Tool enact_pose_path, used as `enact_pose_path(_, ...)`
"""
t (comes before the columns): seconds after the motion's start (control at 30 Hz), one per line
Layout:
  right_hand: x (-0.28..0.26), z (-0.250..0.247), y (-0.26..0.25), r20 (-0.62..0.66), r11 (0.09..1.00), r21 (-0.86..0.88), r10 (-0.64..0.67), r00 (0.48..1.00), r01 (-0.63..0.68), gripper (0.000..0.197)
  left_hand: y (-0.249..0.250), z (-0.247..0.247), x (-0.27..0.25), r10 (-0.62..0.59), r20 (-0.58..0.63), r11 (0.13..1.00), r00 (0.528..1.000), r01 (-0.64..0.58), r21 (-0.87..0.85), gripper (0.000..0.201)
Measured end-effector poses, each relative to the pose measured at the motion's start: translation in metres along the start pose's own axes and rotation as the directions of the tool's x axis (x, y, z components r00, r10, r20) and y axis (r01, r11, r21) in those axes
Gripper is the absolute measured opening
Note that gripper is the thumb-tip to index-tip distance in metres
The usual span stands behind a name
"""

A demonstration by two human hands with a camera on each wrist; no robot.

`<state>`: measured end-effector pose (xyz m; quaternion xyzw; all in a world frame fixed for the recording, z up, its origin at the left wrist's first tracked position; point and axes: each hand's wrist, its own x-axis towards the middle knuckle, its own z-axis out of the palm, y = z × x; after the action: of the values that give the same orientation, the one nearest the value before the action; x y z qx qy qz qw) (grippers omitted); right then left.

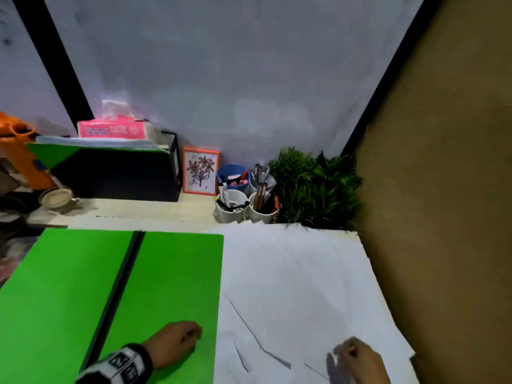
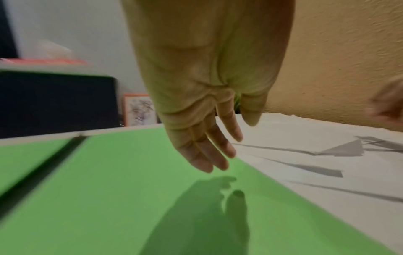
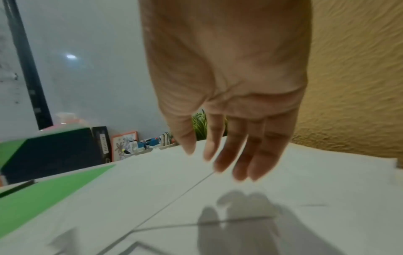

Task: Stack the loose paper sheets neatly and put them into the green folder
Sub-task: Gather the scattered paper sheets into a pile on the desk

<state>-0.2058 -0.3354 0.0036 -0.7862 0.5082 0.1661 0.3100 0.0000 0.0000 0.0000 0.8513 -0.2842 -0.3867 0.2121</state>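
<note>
Folder (image 1: 171,273) lies open, no sheets in it; sheets (image 1: 299,286) scattered beside it, unstacked. Left hand (image 1: 177,343) over folder, right hand (image 1: 360,361) over sheets: both loose-fingered, holding nothing.

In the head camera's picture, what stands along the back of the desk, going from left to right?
Orange bottle → pink tissue box on a black file box → framed flower drawing → cups of pens → green plant.

Left of the plant (image 1: 313,184) you see white cups (image 1: 231,207) with pens, a blue cup (image 1: 233,176), a framed flower drawing (image 1: 200,171), then a black box (image 1: 116,173) under pink tissues (image 1: 113,128).
</note>
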Motion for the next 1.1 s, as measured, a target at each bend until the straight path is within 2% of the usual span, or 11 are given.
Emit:
enact_pose_path(0.1,0.017,-0.004,-0.016,-0.086,0.990,0.052,-0.128,0.988,0.133,0.017,0.024,0.006,0.035,0.009,0.029,1.000,1.000,-0.010,0.014,0.034)
enact_pose_path(0.2,0.029,-0.003,-0.024,-0.089,0.999,-0.023,-0.049,0.995,0.047,0.043,0.035,0.016,0.065,-0.033,0.042,0.999,0.999,0.032,0.029,0.047)
enact_pose_path(0.27,0.035,-0.004,-0.027,-0.108,0.997,-0.072,0.005,0.994,-0.013,0.051,0.033,0.021,0.082,-0.048,0.014,0.999,0.999,0.048,0.024,0.054)
enact_pose_path(0.33,0.040,-0.006,-0.024,-0.138,0.994,-0.094,0.039,0.990,-0.052,0.055,0.032,0.027,0.097,-0.071,-0.054,0.997,0.996,0.069,-0.031,0.051)
enact_pose_path(0.43,0.047,-0.007,-0.016,-0.166,0.990,-0.005,0.136,0.977,-0.138,0.069,0.031,0.034,0.113,-0.118,-0.162,0.986,0.980,0.097,-0.135,0.048)
enact_pose_path(0.53,0.052,-0.009,-0.018,-0.200,0.970,0.128,0.229,0.953,-0.206,0.087,0.032,0.038,0.125,-0.151,-0.225,0.981,0.963,0.118,-0.153,0.046)
enact_pose_path(0.67,0.053,-0.003,-0.031,-0.198,0.967,0.160,0.228,0.953,-0.198,0.094,0.042,0.042,0.130,-0.158,-0.205,0.985,0.966,0.168,0.032,0.058)
enact_pose_path(0.83,0.054,-0.002,-0.040,-0.116,0.912,0.360,0.252,0.961,-0.196,0.095,0.042,0.043,0.134,-0.104,-0.076,0.957,0.992,0.120,0.263,0.059)
enact_pose_path(0.9,0.058,-0.002,-0.043,-0.084,0.864,0.459,0.274,0.958,-0.207,0.084,0.041,0.042,0.133,-0.093,-0.041,0.941,0.995,0.101,0.324,0.059)
enact_pose_path(1.03,0.056,0.002,-0.049,0.076,0.819,0.540,0.183,0.980,-0.195,0.057,0.040,0.037,0.132,-0.076,-0.006,0.910,0.997,0.072,0.409,0.058)
enact_pose_path(1.1,0.057,0.006,-0.052,0.063,0.794,0.586,0.157,0.986,-0.164,0.060,0.039,0.037,0.132,-0.070,0.016,0.900,0.997,0.057,0.432,0.058)
